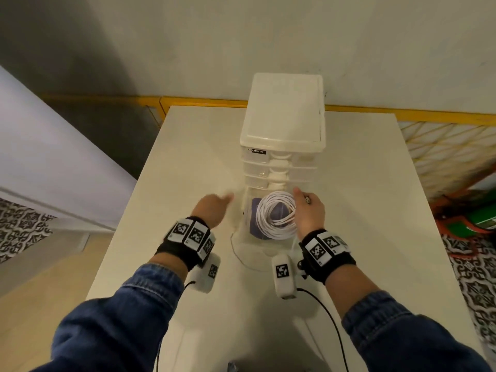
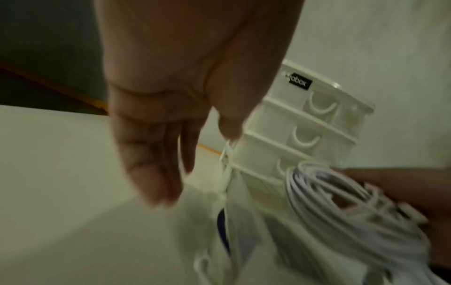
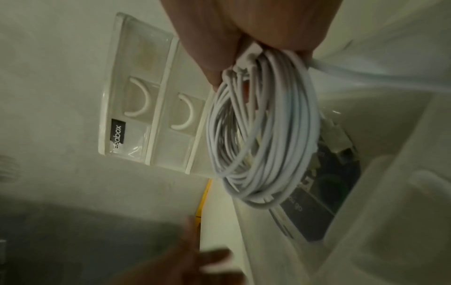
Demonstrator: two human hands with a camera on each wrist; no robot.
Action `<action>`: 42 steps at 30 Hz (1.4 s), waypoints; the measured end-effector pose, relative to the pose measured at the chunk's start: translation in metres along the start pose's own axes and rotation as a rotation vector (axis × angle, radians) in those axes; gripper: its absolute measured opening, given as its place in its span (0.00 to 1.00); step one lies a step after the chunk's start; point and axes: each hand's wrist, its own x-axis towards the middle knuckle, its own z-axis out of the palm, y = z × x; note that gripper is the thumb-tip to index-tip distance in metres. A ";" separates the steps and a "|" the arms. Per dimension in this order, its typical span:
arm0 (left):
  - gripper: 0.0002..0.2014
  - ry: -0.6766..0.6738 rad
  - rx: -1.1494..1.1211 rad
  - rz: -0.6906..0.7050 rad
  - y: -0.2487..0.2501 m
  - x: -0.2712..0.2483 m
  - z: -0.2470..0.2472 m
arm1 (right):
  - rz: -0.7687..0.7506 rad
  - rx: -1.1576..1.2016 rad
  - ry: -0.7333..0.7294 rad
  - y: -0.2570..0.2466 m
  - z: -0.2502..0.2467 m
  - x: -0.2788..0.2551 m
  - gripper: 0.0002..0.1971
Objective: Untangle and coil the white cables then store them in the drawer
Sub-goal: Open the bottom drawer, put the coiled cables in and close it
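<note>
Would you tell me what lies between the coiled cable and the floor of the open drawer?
A dark purple packet lies under the coiled cable, seen in the head view.

Left hand (image 2: 171, 108) fingertips blurred; drawer (image 1: 243, 253) contents partly hidden.

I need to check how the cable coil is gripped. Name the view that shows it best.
The right wrist view: the right hand pinches the coiled white cables at the top, loops sharp. Head view shows the coil small over the open drawer; left wrist view blurs it.
</note>
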 end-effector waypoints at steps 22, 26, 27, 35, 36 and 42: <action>0.12 0.019 -0.002 0.497 0.056 -0.038 -0.009 | -0.130 -0.107 -0.480 -0.009 -0.013 -0.034 0.14; 0.09 -0.022 -0.044 0.483 0.062 -0.034 0.005 | -0.193 -0.108 -0.484 -0.020 -0.022 -0.039 0.15; 0.07 -0.044 -0.076 0.501 0.062 -0.035 0.008 | -0.194 -0.096 -0.474 -0.020 -0.023 -0.038 0.17; 0.10 -0.083 -0.187 0.540 0.059 -0.035 0.022 | -0.197 -0.094 -0.340 -0.015 -0.023 -0.030 0.15; 0.12 -0.065 -0.177 0.528 0.058 -0.035 0.022 | -0.181 -0.080 -0.312 -0.015 -0.022 -0.027 0.16; 0.30 -0.343 -0.111 0.492 0.028 -0.021 0.030 | -0.012 0.043 -0.165 -0.010 -0.008 -0.012 0.16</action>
